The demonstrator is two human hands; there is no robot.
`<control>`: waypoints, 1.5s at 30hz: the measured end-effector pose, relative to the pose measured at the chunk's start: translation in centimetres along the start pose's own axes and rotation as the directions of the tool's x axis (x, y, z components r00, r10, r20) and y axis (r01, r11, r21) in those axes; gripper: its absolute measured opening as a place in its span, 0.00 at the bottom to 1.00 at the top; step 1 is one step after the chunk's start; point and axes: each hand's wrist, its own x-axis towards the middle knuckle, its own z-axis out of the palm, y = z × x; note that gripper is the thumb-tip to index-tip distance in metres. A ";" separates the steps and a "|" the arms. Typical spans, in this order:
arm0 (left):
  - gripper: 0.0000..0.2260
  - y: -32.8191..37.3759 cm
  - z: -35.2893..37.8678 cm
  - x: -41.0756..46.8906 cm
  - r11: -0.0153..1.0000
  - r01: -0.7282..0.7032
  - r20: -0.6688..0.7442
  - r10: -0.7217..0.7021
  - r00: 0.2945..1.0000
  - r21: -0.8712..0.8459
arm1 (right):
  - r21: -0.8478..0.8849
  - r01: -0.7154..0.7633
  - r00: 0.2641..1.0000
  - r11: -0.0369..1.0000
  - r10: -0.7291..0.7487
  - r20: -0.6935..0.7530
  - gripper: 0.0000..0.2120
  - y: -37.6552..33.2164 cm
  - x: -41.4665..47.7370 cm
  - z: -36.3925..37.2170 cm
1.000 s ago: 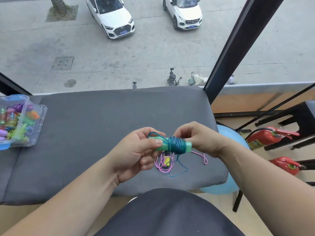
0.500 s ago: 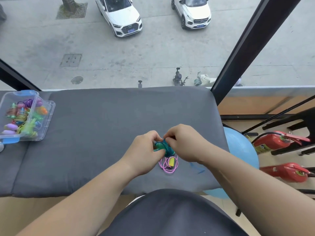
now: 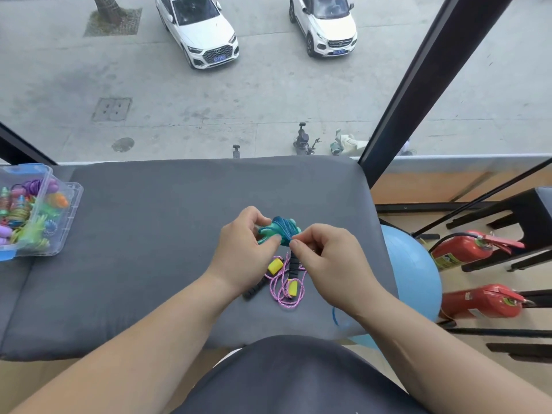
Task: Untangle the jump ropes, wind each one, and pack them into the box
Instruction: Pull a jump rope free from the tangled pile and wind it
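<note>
My left hand (image 3: 245, 252) grips the green handles of a blue jump rope (image 3: 280, 230), its cord wound round them in a bundle. My right hand (image 3: 325, 258) pinches the blue cord at the bundle's right side; a loose blue strand (image 3: 336, 316) trails by my right wrist. Under both hands, on the grey cushion (image 3: 149, 249), lies a pink rope with yellow handles (image 3: 286, 286) tangled with a black-handled rope (image 3: 254, 291). At the left edge a clear plastic box (image 3: 64, 216) holds several wound ropes.
A blue exercise ball (image 3: 412, 276) sits right of the cushion. Two red fire extinguishers (image 3: 466, 249) and black frames stand on the floor further right. A window with a dark post (image 3: 418, 79) rises behind the cushion. My knee fills the bottom centre.
The blue bundle has turned from lying sideways to end-on. My right hand has shifted from the bundle's end to pinching the cord. The ropes on the cushion show more fully now.
</note>
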 end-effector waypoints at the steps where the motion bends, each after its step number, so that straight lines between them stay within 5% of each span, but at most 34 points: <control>1: 0.09 0.1 0.1 -0.1 1.000 -0.005 -0.008 0.005 1.000 0.002 | 0.025 0.005 1.000 1.000 -0.005 0.005 0.06 -0.1 -0.1 -0.1; 5: 0.07 1.7 0.2 -0.6 0.949 0.091 -0.009 -0.098 0.995 -0.301 | 0.106 0.028 0.999 0.994 -0.031 0.027 0.05 -0.2 -0.5 -0.4; 8: 0.06 3.2 0.0 -0.8 0.783 0.215 0.107 -0.189 0.976 -0.584 | 0.240 0.033 0.999 0.970 -0.042 0.032 0.06 0.3 -1.1 -0.7; 12: 0.07 3.8 -0.5 -1.4 0.634 0.282 0.220 -0.178 0.959 -0.720 | 0.321 0.091 0.995 0.942 -0.100 0.011 0.07 1.0 -1.4 -1.3; 14: 0.07 3.6 -0.6 -1.6 0.682 0.245 0.193 -0.153 0.969 -0.689 | 0.312 0.102 0.994 0.945 -0.110 0.009 0.06 1.0 -1.6 -1.5; 17: 0.09 1.7 -1.2 -1.3 0.937 0.037 0.082 -0.009 0.997 -0.349 | 0.286 -0.017 0.998 0.958 -0.001 0.062 0.06 0.5 -1.4 -2.0; 20: 0.12 -0.5 -2.4 -0.9 0.982 -0.183 0.155 0.173 0.973 0.047 | 0.553 -0.293 0.956 0.780 0.247 0.158 0.09 0.2 -0.4 -2.6; 22: 0.11 -1.3 -2.4 -1.1 0.971 -0.219 0.239 0.191 0.952 0.096 | 0.661 -0.375 0.925 0.650 0.314 0.216 0.09 -0.1 0.6 -3.0; 27: 0.09 -1.4 -1.4 -2.1 0.993 -0.118 0.414 0.106 0.904 0.004 | 0.658 -0.503 0.862 0.560 0.380 0.335 0.08 -1.4 2.7 -2.7; 33: 0.08 -1.0 -1.7 -1.3 0.994 0.046 0.210 -0.025 0.977 -0.094 | 0.430 -0.360 0.917 0.828 0.228 0.328 0.09 -2.7 1.6 -2.4; 38: 0.09 0.1 -2.5 -0.8 0.887 0.174 0.105 -0.143 0.984 -0.428 | 0.315 -0.286 0.947 0.905 0.217 0.237 0.09 -2.3 1.0 -2.9; 45: 0.09 2.0 -1.5 -1.2 0.686 0.318 0.157 -0.288 0.945 -0.654 | 0.054 -0.090 0.989 0.994 0.083 0.118 0.07 -1.2 -0.2 -2.5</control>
